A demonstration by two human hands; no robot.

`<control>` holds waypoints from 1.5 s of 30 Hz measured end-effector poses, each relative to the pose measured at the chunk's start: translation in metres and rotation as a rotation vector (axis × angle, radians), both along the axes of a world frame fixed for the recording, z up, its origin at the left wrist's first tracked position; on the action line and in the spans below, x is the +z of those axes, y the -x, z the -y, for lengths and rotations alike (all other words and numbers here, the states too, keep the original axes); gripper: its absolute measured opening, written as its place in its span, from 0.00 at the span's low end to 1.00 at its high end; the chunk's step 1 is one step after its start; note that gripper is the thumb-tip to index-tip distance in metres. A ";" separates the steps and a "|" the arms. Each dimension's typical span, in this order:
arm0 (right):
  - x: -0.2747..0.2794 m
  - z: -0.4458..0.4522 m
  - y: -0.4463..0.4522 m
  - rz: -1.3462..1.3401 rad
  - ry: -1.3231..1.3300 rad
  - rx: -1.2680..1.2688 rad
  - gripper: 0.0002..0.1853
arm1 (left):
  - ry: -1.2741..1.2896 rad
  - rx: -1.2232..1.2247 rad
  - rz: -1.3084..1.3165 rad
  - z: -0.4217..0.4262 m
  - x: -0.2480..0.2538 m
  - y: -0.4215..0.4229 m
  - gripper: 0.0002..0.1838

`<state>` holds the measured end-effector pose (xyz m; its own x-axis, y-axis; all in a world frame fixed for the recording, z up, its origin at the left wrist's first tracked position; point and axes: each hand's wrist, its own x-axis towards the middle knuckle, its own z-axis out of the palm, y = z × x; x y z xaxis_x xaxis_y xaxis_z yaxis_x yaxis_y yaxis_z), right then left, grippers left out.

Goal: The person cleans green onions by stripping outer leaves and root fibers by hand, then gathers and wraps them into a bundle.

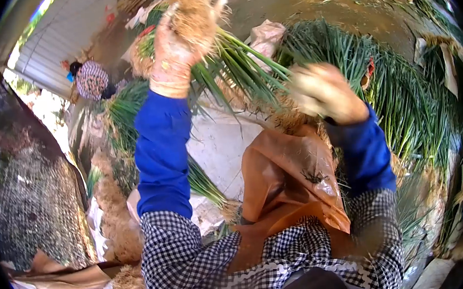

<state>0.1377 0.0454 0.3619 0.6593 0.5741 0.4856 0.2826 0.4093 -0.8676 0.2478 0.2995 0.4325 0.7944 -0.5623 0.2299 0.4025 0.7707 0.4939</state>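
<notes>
My left hand [171,53], raised at the upper middle, grips a bunch of green onions [243,60] by its brown, stringy root end. The green stalks slant down to the right from it. My right hand [326,91] is blurred by motion at the leaf side of the bunch; its fingers look curled, but what they hold is not clear. A brown plastic apron [284,167] covers my lap below the hands. A smaller bunch [207,183] lies on the pale surface [223,145] between my arms.
Large heaps of green onions [417,104] stand along the right. More bunches [128,110] lie at the left, near a pile of brown roots [116,211]. Another person [91,80] is bent over at the upper left. A dark mesh sheet [39,202] hangs at far left.
</notes>
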 end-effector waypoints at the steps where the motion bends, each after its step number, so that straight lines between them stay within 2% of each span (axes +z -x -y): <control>1: -0.026 0.016 0.014 -0.116 -0.154 -0.129 0.21 | -0.009 0.070 -0.059 -0.021 0.008 0.000 0.21; 2: -0.049 0.041 0.017 -0.143 -0.046 -0.271 0.23 | -0.003 0.113 0.008 -0.051 0.011 -0.007 0.21; 3: -0.083 0.058 0.018 -0.118 -0.018 -0.438 0.23 | 0.011 0.190 -0.062 -0.082 0.020 -0.011 0.23; 4: -0.130 0.090 0.014 0.118 0.195 -0.506 0.18 | 0.025 0.223 -0.079 -0.106 0.032 -0.011 0.23; 6: -0.221 0.153 0.005 0.635 0.559 -0.719 0.19 | -0.053 0.490 0.261 -0.149 0.051 -0.005 0.17; 7: -0.240 0.170 0.017 0.620 0.667 -0.774 0.17 | -0.103 0.629 0.341 -0.162 0.060 0.001 0.16; 8: -0.246 0.178 0.035 0.450 0.735 -0.795 0.16 | -0.166 0.766 0.414 -0.177 0.060 0.008 0.15; 10: -0.240 0.188 0.076 -0.382 0.672 -0.885 0.13 | -0.196 0.902 0.417 -0.177 0.040 0.031 0.15; 12: -0.241 0.188 0.097 -0.714 0.723 -0.909 0.12 | -0.344 0.710 0.452 -0.211 0.003 0.051 0.19; 13: -0.246 0.186 0.105 -0.809 0.775 -0.898 0.11 | -0.495 0.780 0.584 -0.212 -0.026 0.061 0.27; 14: -0.252 0.182 0.114 -0.888 0.822 -0.894 0.16 | -0.513 0.828 -0.019 -0.235 -0.057 0.069 0.30; 15: -0.257 0.176 0.123 -0.967 0.867 -0.887 0.21 | -0.563 0.759 0.062 -0.237 -0.096 0.082 0.26; 16: -0.280 0.190 0.137 -1.078 0.965 -0.835 0.21 | -0.612 0.682 0.144 -0.238 -0.138 0.096 0.22; 17: -0.298 0.199 0.151 -1.186 1.064 -0.769 0.22 | -0.811 0.843 0.015 -0.258 -0.198 0.102 0.22; 18: -0.307 0.209 0.167 -1.326 1.110 -0.734 0.22 | -0.811 0.668 -0.191 -0.242 -0.225 0.126 0.23; 20: -0.363 0.261 0.225 -0.964 1.383 -0.416 0.21 | -0.971 0.648 -0.329 -0.232 -0.316 0.160 0.27; 21: -0.363 0.269 0.247 -0.953 1.462 -0.337 0.20 | -1.217 0.569 -0.163 -0.227 -0.359 0.187 0.28; 22: -0.359 0.268 0.262 -0.973 1.528 -0.270 0.20 | -1.555 0.441 -0.153 -0.233 -0.417 0.216 0.27; 23: -0.355 0.273 0.282 -1.007 1.599 -0.217 0.19 | -0.975 0.459 -0.470 -0.208 -0.446 0.237 0.22; 24: -0.347 0.276 0.301 -1.032 1.689 -0.153 0.20 | -1.020 0.416 -0.807 -0.216 -0.526 0.253 0.19; 25: -0.343 0.277 0.319 -1.031 1.806 -0.058 0.20 | -0.856 0.431 -0.965 -0.196 -0.545 0.269 0.18; 26: -0.340 0.275 0.329 -0.989 1.947 0.078 0.21 | -0.666 0.441 -1.068 -0.178 -0.547 0.287 0.18; 28: -0.338 0.273 0.329 -0.707 2.234 0.288 0.23 | -0.453 0.429 -1.167 -0.159 -0.550 0.305 0.17; 29: -0.329 0.259 0.304 -0.569 2.301 0.143 0.24 | -0.488 0.442 -1.158 -0.151 -0.536 0.304 0.19; 30: -0.305 0.233 0.263 -0.521 2.189 -0.297 0.23 | -0.612 0.376 -1.036 -0.160 -0.540 0.307 0.18; 32: -0.237 0.175 0.165 -0.590 1.779 -0.836 0.13 | -0.742 0.276 -0.895 -0.162 -0.537 0.298 0.16; 33: -0.248 0.176 0.141 -0.207 1.279 -1.072 0.14 | -0.880 0.440 -0.873 -0.152 -0.525 0.292 0.17; 34: -0.245 0.163 0.104 -0.316 1.111 -1.169 0.17 | -1.007 0.618 -0.841 -0.139 -0.506 0.287 0.18; 35: -0.250 0.154 0.062 -0.511 1.111 -1.221 0.21 | -1.127 0.804 -0.803 -0.126 -0.485 0.283 0.19; 37: -0.231 0.116 0.000 -0.635 1.058 -1.291 0.28 | -1.338 1.203 -0.705 -0.110 -0.458 0.272 0.21; 38: -0.213 0.102 -0.020 -0.694 1.056 -1.307 0.30 | -1.340 1.202 -0.685 -0.116 -0.460 0.262 0.21; 40: -0.266 0.127 -0.066 -0.642 1.456 -1.289 0.31 | -1.828 1.132 -0.337 -0.131 -0.470 0.237 0.21; 41: -0.273 0.141 -0.069 -0.527 1.288 -1.364 0.30 | -1.535 1.087 -0.412 -0.099 -0.416 0.217 0.20; 42: -0.294 0.166 -0.076 -0.526 1.026 -1.302 0.27 | -1.448 1.071 -0.254 -0.078 -0.385 0.201 0.18; 43: -0.283 0.172 -0.070 -0.587 0.849 -1.326 0.26 | -1.352 1.047 -0.108 -0.054 -0.360 0.188 0.17; 44: -0.265 0.176 -0.057 -0.643 0.676 -1.341 0.25 | -1.199 0.913 -0.028 -0.018 -0.324 0.176 0.16; 45: -0.234 0.171 -0.034 -0.617 0.658 -1.300 0.24 | -1.048 0.774 0.042 0.020 -0.291 0.166 0.15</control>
